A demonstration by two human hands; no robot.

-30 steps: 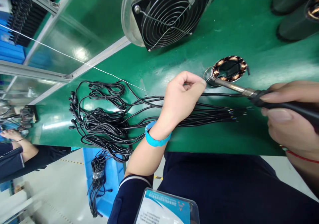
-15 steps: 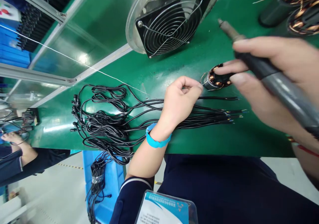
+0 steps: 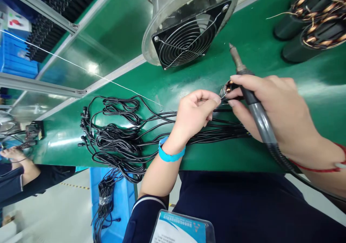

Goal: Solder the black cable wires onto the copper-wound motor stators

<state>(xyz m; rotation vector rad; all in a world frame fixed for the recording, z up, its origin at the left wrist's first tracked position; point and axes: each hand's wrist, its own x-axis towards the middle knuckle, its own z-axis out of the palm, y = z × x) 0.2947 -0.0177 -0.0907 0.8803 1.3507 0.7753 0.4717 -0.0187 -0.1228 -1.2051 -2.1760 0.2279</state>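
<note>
My left hand, with a blue wristband, pinches a thin solder wire right against a small copper-wound stator on the green bench. My right hand grips a grey-handled soldering iron, its metal tip pointing up and away from the stator, while its fingertips touch the stator. The hand covers most of the stator. A bundle of black cables lies under my left forearm, stripped ends running beneath both hands.
A fume extractor fan in a clear housing stands behind the hands. Two dark wound stators lie at the back right. A blue bin with more cables hangs below the bench edge. Another person's hand works at far left.
My right hand lifted the soldering iron tip off the stator, swung it upward, then came down so its fingers rest on the stator. My left hand stayed in place.
</note>
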